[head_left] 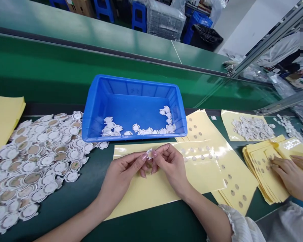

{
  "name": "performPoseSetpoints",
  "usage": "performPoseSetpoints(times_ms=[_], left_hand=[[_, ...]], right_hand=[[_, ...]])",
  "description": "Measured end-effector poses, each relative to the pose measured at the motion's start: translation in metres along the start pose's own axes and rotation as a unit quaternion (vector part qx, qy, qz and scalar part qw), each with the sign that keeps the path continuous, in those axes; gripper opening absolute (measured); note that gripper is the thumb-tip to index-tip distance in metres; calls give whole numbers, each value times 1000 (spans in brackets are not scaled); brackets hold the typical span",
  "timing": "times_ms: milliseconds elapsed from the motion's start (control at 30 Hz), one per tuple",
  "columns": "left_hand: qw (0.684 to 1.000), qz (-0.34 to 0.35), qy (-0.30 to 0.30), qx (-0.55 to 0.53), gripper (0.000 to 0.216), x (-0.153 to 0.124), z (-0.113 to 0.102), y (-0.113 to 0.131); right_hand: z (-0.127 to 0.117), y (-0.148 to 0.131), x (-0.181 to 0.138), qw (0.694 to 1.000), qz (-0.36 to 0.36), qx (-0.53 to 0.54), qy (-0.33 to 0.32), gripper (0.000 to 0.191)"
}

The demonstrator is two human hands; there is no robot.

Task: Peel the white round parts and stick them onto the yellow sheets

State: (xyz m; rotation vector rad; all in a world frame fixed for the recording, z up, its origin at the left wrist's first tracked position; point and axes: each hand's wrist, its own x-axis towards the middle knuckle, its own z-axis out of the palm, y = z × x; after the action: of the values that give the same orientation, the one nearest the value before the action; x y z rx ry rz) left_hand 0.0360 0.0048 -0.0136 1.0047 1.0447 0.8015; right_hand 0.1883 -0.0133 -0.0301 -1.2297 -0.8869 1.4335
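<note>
My left hand (121, 174) and my right hand (170, 166) meet in front of me, and both pinch one small round white sticker piece (149, 153) between thumb and fingertips. They hover over a glossy yellow backing sheet (151, 188) on the green table. Just beyond them stands a blue plastic bin (133, 84) with several white round pieces (141, 128) on its floor. A large heap of round white and tan pieces (37, 161) lies to my left.
More yellow sheets with round dots (232, 181) lie to the right. A co-worker's hand (290, 174) rests on a stack of yellow sheets (265, 168) at the right. A second pile of white pieces (252, 127) lies beyond it. Yellow paper (2, 114) sits far left.
</note>
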Motion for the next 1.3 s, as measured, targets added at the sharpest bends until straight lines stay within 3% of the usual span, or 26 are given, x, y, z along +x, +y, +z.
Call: performPoseSetpoints(times_ms=[600,1300], left_hand=[[1000,6,-2,-2,17,-1,-3,-10],[1000,-3,-1,-10,16,-2,-1,-3]], right_hand=[[0,-2,0,1000,9,2,4,22],[1,0,0,1000,-2,-12,2,22]])
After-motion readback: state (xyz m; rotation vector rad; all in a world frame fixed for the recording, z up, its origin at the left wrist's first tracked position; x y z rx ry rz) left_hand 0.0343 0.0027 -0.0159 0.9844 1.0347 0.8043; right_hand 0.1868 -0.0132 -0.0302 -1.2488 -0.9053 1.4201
